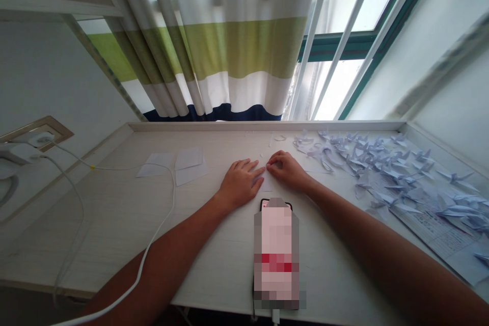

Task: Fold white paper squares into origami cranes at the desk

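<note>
A small piece of white paper (267, 184) lies flat on the pale desk between my two hands. My left hand (240, 179) rests over its left side, palm down with the fingers stretched out and a little apart. At the paper's upper edge, my right hand (287, 170) has thumb and forefinger pinched together on it. The fingers partly cover the paper, so its folds cannot be made out. Just below the paper lies a phone (276, 244) with a blurred screen, a cable plugged into its near end.
Many folded paper cranes (397, 168) are heaped at the right, some on a printed sheet (431, 226). Loose paper sheets (190, 164) lie left of my hands. A white cable (172, 198) runs from the wall socket (46, 135) across my left forearm. Paper scraps (280, 138) lie near the desk's back ledge.
</note>
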`<state>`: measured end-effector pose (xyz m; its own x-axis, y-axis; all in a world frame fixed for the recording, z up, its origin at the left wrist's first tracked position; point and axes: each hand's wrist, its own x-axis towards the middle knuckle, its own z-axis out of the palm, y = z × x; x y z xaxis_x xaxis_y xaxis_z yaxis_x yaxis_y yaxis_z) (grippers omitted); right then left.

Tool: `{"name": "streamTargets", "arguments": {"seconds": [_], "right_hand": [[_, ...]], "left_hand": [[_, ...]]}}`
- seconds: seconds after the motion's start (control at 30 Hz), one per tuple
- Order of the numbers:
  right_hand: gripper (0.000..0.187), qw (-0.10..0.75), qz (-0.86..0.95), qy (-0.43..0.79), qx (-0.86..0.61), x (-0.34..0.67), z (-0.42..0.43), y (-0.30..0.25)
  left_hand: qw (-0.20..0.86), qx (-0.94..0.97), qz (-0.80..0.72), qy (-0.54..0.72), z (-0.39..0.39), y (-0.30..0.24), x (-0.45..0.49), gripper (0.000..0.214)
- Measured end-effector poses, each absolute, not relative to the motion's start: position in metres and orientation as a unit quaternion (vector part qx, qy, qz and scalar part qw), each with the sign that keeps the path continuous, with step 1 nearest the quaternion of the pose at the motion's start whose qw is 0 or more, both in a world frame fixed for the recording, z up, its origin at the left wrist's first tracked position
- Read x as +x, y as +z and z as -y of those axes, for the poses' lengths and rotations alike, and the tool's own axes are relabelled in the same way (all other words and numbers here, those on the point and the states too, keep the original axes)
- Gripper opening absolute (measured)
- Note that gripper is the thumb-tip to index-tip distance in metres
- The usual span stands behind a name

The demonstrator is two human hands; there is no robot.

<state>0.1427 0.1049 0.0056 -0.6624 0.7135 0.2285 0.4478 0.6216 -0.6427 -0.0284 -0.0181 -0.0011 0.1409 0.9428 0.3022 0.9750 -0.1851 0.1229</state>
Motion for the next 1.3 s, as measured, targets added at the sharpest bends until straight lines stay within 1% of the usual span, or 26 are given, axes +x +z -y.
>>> {"name": "streamTargets", "arguments": {"seconds": [0.27,0.43,1.03,1.17,1.3], "right_hand": [[0.011,0.237,0.872,0.281,-0.323,0.145,-0.106,0.004],[0.012,0.237,0.873,0.280,-0.321,0.145,-0.106,0.005],[0.011,0.258,0.873,0.295,-0.291,0.152,-0.095,0.006],[0.009,0.252,0.875,0.302,-0.283,0.155,-0.097,0.006],[0.012,0.241,0.880,0.295,-0.283,0.155,-0.099,0.006]], "left_hand": [[0.039,-0.791,0.590,-0.158,0.017,0.006,-0.024,0.035],[0.021,-0.782,0.602,-0.158,0.018,0.007,-0.023,0.034],[0.029,-0.770,0.613,-0.174,0.019,0.005,-0.020,0.034],[0.028,-0.770,0.611,-0.179,0.018,0.004,-0.021,0.033],[0.018,-0.768,0.613,-0.186,0.018,0.002,-0.022,0.031]]}}
